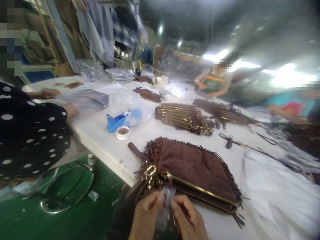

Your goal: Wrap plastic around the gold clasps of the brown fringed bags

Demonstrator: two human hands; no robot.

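A blurred piece of clear plastic film (168,196) is pinched between the fingertips of my left hand (147,210) and my right hand (187,213). Both hands are closed at the near table edge, just in front of a brown suede bag (190,163) with fringe. The bag lies on its side, its gold zipper edge facing me. Gold chain links (150,173) hang at its left end, close above my left hand. A narrow dark strip dangles between my hands; what it belongs to is hidden.
A blue tape dispenser (116,122) and a tape roll (123,132) sit on the white table (102,146). Stacked brown bags (175,115) lie beyond, with white sheets (275,190) at right. A person in polka dots (30,130) works at left; others are across the table.
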